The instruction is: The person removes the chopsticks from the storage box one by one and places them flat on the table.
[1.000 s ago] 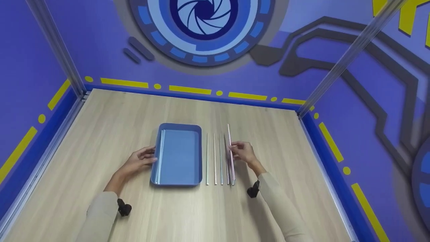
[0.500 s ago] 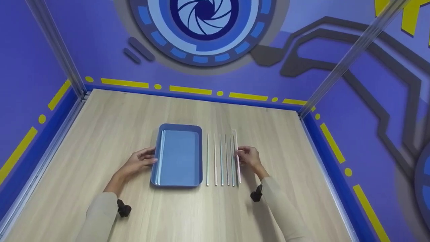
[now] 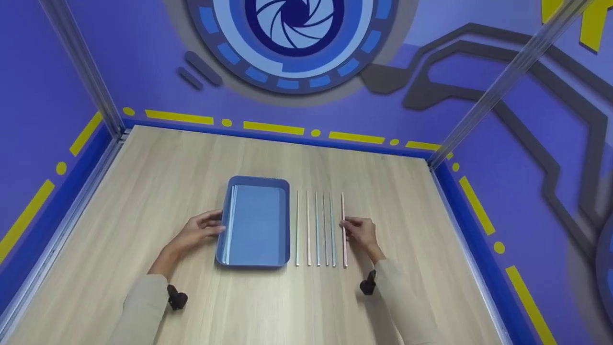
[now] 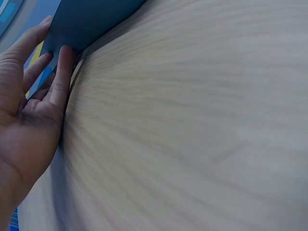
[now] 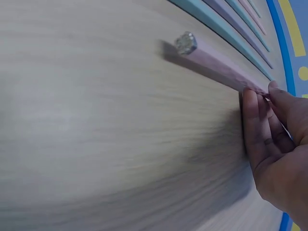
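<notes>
In the head view my right hand (image 3: 361, 232) pinches a pink chopstick (image 3: 345, 249) at the right end of a row of chopsticks. The right wrist view shows thumb and fingertips on the pink chopstick (image 5: 216, 62), its square silvery end towards the camera. To its left, several pastel chopsticks (image 3: 317, 230) lie parallel and spaced apart on the table. My left hand (image 3: 197, 230) touches the left side of a blue rectangular tray (image 3: 289, 230). In the left wrist view the fingers of the left hand (image 4: 33, 106) extend against the tray's outer wall (image 4: 91, 19). Thin pale chopsticks (image 3: 231, 225) lie along the tray's left inside.
A pale wood table (image 3: 268, 306) carries everything. Blue decorated panels (image 3: 335, 112) stand at the back and both sides, with metal posts (image 3: 507, 81) at the corners. A small black camera (image 3: 368, 283) sits at each wrist.
My right hand has moved right and nearer with the pink chopstick, away from the neighbouring chopsticks. The chopstick has gone from tilted to lined up with the row. The left hand stays at the tray.
</notes>
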Demonstrator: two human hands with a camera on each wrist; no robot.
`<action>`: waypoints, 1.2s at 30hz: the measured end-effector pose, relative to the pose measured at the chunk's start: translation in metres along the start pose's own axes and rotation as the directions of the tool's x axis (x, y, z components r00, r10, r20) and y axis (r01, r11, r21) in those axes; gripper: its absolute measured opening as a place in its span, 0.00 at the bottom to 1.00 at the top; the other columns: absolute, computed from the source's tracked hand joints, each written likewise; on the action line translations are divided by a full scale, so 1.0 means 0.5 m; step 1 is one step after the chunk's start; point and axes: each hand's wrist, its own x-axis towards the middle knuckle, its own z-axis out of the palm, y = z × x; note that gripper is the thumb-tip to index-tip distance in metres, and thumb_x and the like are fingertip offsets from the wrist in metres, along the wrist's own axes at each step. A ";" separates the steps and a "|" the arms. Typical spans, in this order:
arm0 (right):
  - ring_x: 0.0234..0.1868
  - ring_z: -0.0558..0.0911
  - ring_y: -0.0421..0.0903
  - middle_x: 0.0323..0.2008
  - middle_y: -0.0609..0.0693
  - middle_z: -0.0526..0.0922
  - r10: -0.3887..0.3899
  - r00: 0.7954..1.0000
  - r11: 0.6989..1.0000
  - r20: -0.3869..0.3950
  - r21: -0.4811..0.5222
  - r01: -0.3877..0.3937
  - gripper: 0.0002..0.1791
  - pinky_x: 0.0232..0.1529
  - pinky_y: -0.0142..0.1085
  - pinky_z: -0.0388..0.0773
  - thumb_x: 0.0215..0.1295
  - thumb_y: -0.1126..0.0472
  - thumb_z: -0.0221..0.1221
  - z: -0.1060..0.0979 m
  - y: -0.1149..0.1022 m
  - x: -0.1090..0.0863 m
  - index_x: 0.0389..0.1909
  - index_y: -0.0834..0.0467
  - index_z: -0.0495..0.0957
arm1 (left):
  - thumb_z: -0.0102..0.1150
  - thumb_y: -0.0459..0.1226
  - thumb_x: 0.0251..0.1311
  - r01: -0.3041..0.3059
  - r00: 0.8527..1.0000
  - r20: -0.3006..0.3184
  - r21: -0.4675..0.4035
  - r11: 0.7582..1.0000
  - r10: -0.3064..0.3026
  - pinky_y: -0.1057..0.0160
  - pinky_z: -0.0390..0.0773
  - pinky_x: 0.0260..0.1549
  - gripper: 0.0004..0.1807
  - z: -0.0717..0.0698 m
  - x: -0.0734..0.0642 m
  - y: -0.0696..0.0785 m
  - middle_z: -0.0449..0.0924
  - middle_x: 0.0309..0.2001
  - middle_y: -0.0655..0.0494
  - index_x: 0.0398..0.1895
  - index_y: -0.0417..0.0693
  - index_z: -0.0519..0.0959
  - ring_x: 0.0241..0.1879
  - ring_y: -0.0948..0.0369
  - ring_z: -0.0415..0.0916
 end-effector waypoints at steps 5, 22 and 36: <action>0.26 0.82 0.40 0.34 0.58 0.90 -0.011 1.000 1.000 -0.015 -0.023 0.011 0.12 0.24 0.23 0.78 0.66 0.64 0.67 0.006 0.000 -0.002 0.47 0.66 0.88 | 0.66 0.35 0.67 -0.003 1.000 0.003 0.010 1.000 0.003 0.71 0.82 0.52 0.38 -0.002 -0.001 -0.001 0.69 0.67 0.29 0.76 0.33 0.61 0.52 0.69 0.78; 0.23 0.83 0.41 0.29 0.58 0.88 0.011 0.998 0.997 -0.058 -0.075 -0.015 0.12 0.20 0.25 0.79 0.67 0.64 0.66 0.019 -0.012 -0.002 0.46 0.68 0.85 | 0.64 0.32 0.68 -0.008 1.000 0.025 -0.039 0.999 0.009 0.70 0.82 0.53 0.38 -0.004 -0.004 -0.002 0.66 0.68 0.27 0.76 0.31 0.59 0.52 0.69 0.78; 0.26 0.86 0.46 0.29 0.59 0.86 -0.083 0.994 0.997 0.074 -0.002 0.083 0.11 0.25 0.31 0.85 0.69 0.65 0.64 0.037 -0.153 0.013 0.47 0.69 0.85 | 0.63 0.32 0.68 -0.016 1.000 0.018 -0.040 0.999 0.017 0.70 0.82 0.53 0.37 -0.002 -0.002 -0.002 0.69 0.65 0.27 0.76 0.32 0.60 0.52 0.68 0.78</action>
